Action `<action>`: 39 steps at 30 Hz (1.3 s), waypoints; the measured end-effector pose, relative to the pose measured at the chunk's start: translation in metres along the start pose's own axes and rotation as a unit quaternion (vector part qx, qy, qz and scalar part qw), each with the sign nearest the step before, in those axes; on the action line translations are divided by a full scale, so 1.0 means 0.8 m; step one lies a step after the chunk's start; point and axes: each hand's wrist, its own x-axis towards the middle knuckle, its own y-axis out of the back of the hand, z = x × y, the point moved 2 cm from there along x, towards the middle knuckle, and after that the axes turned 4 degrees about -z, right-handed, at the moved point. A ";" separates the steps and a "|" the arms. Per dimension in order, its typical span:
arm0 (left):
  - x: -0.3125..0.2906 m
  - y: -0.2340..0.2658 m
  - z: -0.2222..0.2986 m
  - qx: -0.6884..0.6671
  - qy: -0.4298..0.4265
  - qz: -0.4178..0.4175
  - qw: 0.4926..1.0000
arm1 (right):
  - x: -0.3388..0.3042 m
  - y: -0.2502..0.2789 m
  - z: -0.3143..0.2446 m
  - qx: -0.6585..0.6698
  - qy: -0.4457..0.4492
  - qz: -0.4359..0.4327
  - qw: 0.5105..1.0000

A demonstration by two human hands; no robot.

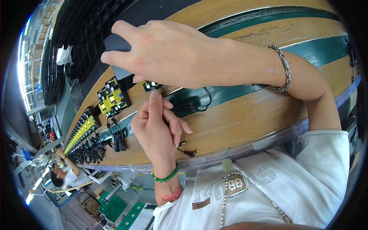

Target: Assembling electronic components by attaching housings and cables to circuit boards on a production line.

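My right hand reaches across the upper middle with its fingers curled round a smooth black plastic casing. Much of that casing is hidden behind the hand. Just below, my left hand has thumb and fingers closed at the edge of a small circuit board with round parts on it. Most of this board lies under my right hand. A bundled black cord rests beside the left fingers, and a black plug end lies to the right of the left wrist.
Circuit boards with yellow parts stand in a long row down the bench to the left, their black cords bundled alongside. Black trays are stacked behind. Another person works at the far left. Green crates are below.
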 end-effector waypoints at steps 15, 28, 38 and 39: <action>-0.003 -0.010 -0.010 -0.168 0.017 -0.039 0.985 | -0.011 0.026 0.003 0.039 0.126 -0.063 0.989; 0.000 -0.004 -0.013 -0.258 0.039 -0.093 0.961 | 0.018 0.044 -0.004 0.077 0.147 -0.066 0.984; -0.002 -0.003 -0.018 -0.252 0.050 -0.145 0.956 | 0.050 0.077 -0.032 0.010 -0.022 -0.356 0.934; -0.005 -0.002 -0.017 -0.193 0.021 -0.149 0.970 | 0.051 0.080 -0.033 0.000 -0.015 -0.364 0.931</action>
